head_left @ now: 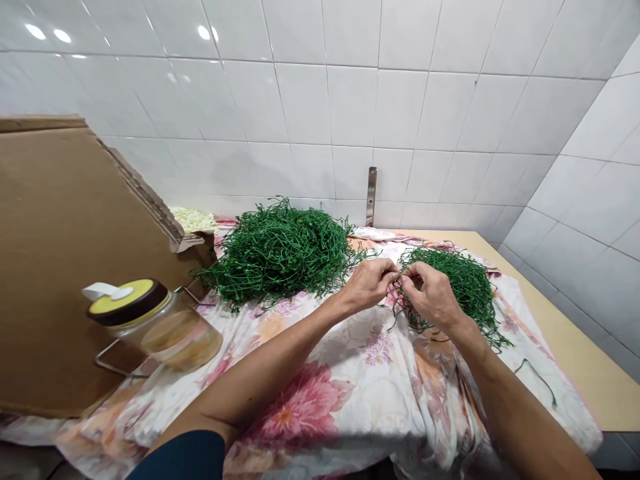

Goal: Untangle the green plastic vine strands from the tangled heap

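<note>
Long thin green stems with small buds, which look like flowering chives, lie in two heaps. The bigger chive heap point(283, 250) is left of my hands, and the smaller chive heap point(463, 280) is partly behind my right hand. My left hand point(370, 283) and my right hand point(433, 293) meet fingertip to fingertip between the heaps. Both pinch at the same spot, with thin green strands showing around the fingers. The held chive stem is mostly hidden by the fingertips. Below the hands, a floral cloth point(350, 353) covers the tabletop.
At left a cardboard box point(55, 267) stands tall, with a lidded jar point(175, 337) leaning beside it, partly filled with something brownish. Pale shreds point(193, 219) lie behind the box. A loose stem point(543, 380) rests at right. A tiled wall point(300, 100) closes the back.
</note>
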Motion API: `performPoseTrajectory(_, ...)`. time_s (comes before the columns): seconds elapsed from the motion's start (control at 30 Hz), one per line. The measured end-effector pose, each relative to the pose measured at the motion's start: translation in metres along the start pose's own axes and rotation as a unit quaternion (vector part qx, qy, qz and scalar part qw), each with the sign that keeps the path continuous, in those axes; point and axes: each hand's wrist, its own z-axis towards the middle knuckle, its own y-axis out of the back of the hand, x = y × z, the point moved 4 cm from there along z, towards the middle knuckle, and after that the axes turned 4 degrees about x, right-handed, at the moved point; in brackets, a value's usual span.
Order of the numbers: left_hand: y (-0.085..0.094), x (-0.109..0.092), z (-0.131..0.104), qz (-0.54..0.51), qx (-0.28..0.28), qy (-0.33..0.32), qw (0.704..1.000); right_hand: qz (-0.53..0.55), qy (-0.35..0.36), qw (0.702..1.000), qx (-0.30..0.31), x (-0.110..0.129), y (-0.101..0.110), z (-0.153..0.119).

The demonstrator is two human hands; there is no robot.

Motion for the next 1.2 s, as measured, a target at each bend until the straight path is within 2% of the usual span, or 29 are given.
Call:
performPoseTrajectory(0.2, -0.003, 0.000, -0.001, 0.033, 0.006, -0.002, 0.999, -0.043, 0.028, 0.999, -0.001, -0.004, -0.003, -0.001)
performPoseTrajectory(0.4, -0.014, -0.002, -0.007, 0.205, 0.008, -0.016, 0.979, -0.123, 0.000, 0.992, -0.015, 0.002, -0.012, -0.002)
performPoseTrajectory(0.47, -0.014, -0.005, -0.010, 0.223, 0.005, -0.015, 0.975, -0.148, -0.004, 0.988, -0.034, 0.001, -0.009, 0.000)
performPoseTrajectory(0.57, -0.010, -0.010, -0.011, 0.180, -0.016, -0.011, 0.984, -0.179, -0.039, 0.977, -0.110, -0.013, 0.013, 0.002)
performPoseTrajectory(0.67, -0.003, -0.010, -0.009, 0.070, -0.042, 0.002, 0.997, -0.174, -0.066, 0.956, -0.228, -0.030, 0.046, 0.002)
performPoseTrajectory(0.73, 0.000, -0.003, -0.004, -0.018, -0.051, 0.027, 0.998, -0.150, -0.061, 0.952, -0.262, -0.038, 0.059, 0.001)
performPoseTrajectory(0.83, 0.000, 0.013, 0.002, -0.112, -0.058, 0.078, 0.989, -0.123, -0.043, 0.955, -0.266, -0.043, 0.063, 0.001)
performPoseTrajectory(0.97, -0.004, 0.027, 0.006, -0.156, -0.054, 0.100, 0.981, -0.138, -0.001, 0.964, -0.229, -0.045, 0.054, 0.003)
performPoseTrajectory(1.07, -0.005, 0.025, 0.005, -0.163, -0.046, 0.095, 0.981, -0.169, 0.043, 0.965, -0.196, -0.038, 0.050, 0.005)
performPoseTrajectory(1.2, -0.003, 0.018, 0.004, -0.164, -0.049, 0.098, 0.980, -0.134, 0.080, 0.964, -0.214, -0.010, 0.049, 0.001)
